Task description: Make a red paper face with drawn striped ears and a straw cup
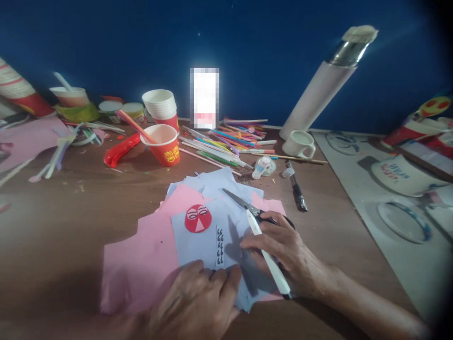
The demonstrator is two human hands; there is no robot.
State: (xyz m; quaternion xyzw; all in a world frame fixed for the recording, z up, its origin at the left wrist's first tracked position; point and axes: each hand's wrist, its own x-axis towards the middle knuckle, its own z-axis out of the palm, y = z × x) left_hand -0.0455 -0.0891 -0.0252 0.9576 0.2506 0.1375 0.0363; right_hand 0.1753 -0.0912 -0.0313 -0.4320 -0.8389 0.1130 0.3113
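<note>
My left hand [201, 297] lies at the near edge of a pale blue paper sheet [208, 219], fingers curled and pressed on it; its fingertips are partly hidden. On that sheet are a red paper disc [198, 225] with a cut-out face and short rows of small black curved marks [220, 246]. My right hand [283, 252] is closed on a slim white pen-shaped tool [271, 259], which slants over the sheet. Dark-handled scissors [240, 198] lie blades to the upper left, with my right fingers at their handles; whether they grip them I cannot tell.
Pink paper [141, 259] spreads underneath. Behind it are a red cup [164, 153], stacked cups [159, 104], coloured straws [230, 141], a tape roll [265, 166], a black pen [299, 193], a white mug [299, 143] and a tall leaning bottle [318, 94].
</note>
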